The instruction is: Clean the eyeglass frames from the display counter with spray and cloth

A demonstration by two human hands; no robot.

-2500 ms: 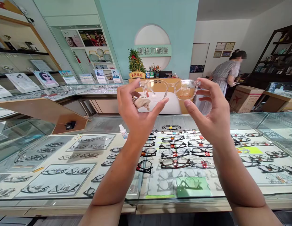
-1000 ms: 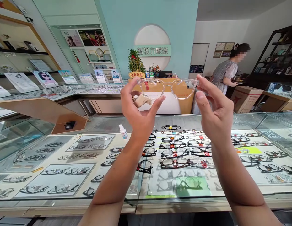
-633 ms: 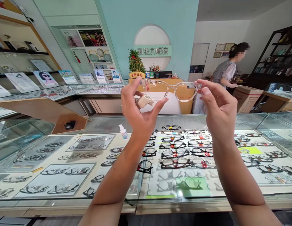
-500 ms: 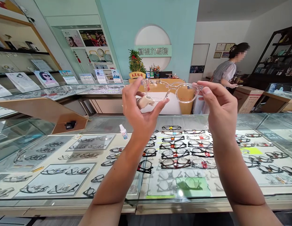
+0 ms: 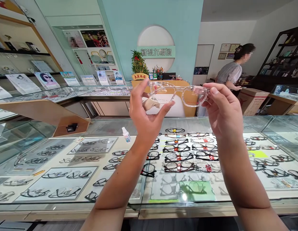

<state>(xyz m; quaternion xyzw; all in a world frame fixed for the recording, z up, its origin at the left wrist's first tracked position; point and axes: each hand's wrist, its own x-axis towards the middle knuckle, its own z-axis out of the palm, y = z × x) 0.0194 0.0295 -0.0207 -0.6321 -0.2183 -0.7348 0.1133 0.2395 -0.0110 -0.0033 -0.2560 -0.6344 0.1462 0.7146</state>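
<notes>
A pair of clear-framed eyeglasses (image 5: pixel 179 88) is held up in the air, lenses facing me, with the shop's back wall showing through. My left hand (image 5: pixel 147 115) grips one end of the frame, its thumb by the lower rim. A pale beige cloth (image 5: pixel 151 103) is tucked in that same hand, partly hidden behind the fingers. At the other end, my right hand (image 5: pixel 227 112) pinches the hinge and temple between thumb and forefinger. Beneath both forearms, rows of dark-framed glasses (image 5: pixel 179 156) lie in the glass display case (image 5: pixel 91 207).
A small white bottle (image 5: pixel 126 134) stands on the glass counter, left of my left forearm. A slanted wooden board (image 5: pixel 43 110) rises at left. Across the gap is another counter with standing cards (image 5: pixel 103 78). A person (image 5: pixel 232 69) stands behind at right, near a cardboard box (image 5: pixel 253 99).
The eyeglasses and my left hand have shifted slightly to the right, and the frame has turned a little. My right hand has tilted slightly. The person in back has moved an arm slightly.
</notes>
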